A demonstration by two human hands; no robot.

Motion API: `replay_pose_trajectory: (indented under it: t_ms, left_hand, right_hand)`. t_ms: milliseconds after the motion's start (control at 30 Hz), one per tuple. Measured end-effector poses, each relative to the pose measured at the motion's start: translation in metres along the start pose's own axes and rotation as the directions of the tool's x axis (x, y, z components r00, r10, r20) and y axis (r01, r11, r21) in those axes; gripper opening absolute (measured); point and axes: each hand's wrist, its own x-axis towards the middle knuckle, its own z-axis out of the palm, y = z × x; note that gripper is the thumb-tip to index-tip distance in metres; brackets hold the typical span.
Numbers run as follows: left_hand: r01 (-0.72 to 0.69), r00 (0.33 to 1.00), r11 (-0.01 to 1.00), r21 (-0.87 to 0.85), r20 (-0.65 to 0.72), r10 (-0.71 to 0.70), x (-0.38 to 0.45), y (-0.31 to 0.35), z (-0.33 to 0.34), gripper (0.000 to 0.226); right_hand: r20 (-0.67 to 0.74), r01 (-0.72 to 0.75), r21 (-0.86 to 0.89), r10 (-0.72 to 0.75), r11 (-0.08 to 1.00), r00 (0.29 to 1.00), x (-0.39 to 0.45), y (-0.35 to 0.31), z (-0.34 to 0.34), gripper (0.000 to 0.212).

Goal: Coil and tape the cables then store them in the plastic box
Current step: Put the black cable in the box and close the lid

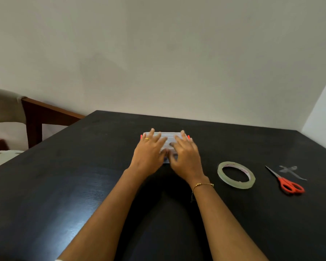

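A clear plastic box (167, 136) with red side clips sits on the black table (64, 185), its lid on. My left hand (149, 153) lies flat on the left half of the lid, fingers spread. My right hand (184, 155) lies flat on the right half, fingers spread too. Both palms press down on the lid and cover most of it. What is inside the box is hidden, and no cables show on the table.
A roll of clear tape (236, 175) lies flat to the right of my right wrist. Red-handled scissors (286, 182) rest further right, beside scraps of tape (290, 170) stuck on the table. A wooden chair (36, 117) stands off the table's left corner.
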Motion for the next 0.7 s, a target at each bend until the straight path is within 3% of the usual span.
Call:
replay_pose_trajectory:
  t_ms: [67,300,700]
  left_hand:
    - [-0.041,0.998,0.999,-0.004,0.038,0.041,-0.005,0.003,0.0,0.04]
    - [0.044,0.998,0.999,-0.002,0.04,-0.044,0.014,-0.001,0.017,0.04]
    - [0.086,0.995,0.994,-0.071,0.06,-0.082,0.144,-0.034,0.066,0.029]
  right_hand:
    - [-0.002,0.048,0.002,-0.048,0.999,0.999,-0.006,-0.003,-0.001,0.026]
    - [-0.067,0.022,-0.003,-0.022,1.0,0.998,0.01,0.008,0.015,0.021]
    - [-0.044,-0.075,0.041,0.077,0.996,0.996,0.11,0.076,0.078,0.02]
